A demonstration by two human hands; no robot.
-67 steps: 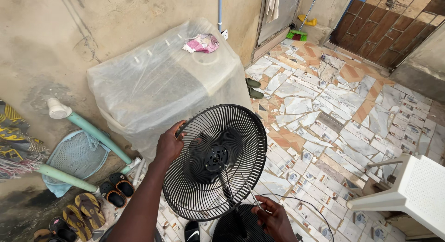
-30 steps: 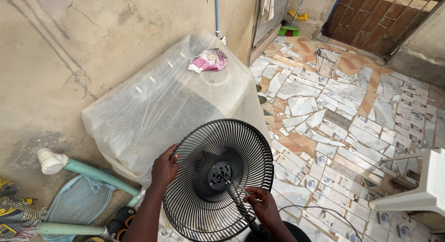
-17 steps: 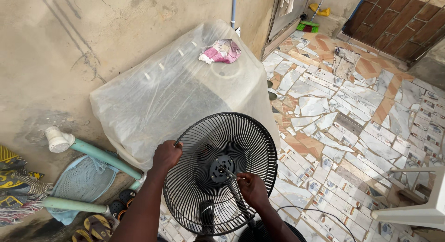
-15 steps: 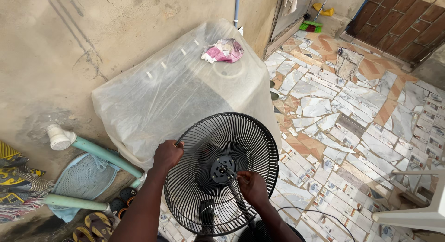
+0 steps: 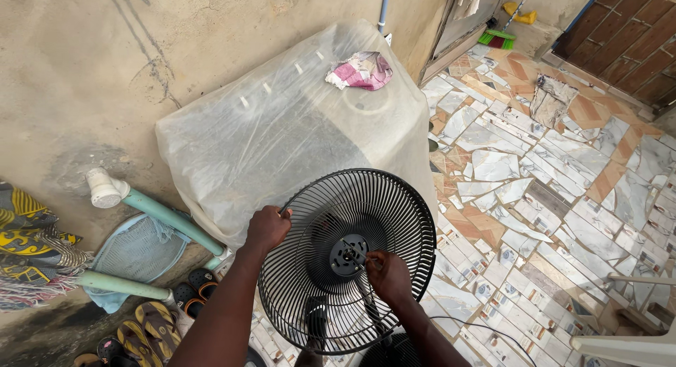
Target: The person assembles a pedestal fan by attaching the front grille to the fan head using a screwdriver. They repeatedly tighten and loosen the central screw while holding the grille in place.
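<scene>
Gripping: the left hand [image 5: 267,228] is closed on the upper left rim of the black fan guard [image 5: 394,219], apparently to keep the grille upright and steady.
Hub: the right hand [image 5: 387,275] is curled at the round centre hub [image 5: 348,255], fingertips pinched on a small part there; what it pinches is too small to tell.
Fan guard: stands tilted on edge, facing the person, low in the middle of the view, over the tiled floor [image 5: 535,170].
Behind: a bulky thing under a clear plastic cover [image 5: 282,128] sits just past the upper rim, against the wall [image 5: 84,71], so little room on that side.
Left: green pipes [image 5: 162,216] and sandals [image 5: 151,325] crowd the ground near the wall.
Right: the floor gives open room; a thin black cord [image 5: 479,325] trails there beside the arm.
</scene>
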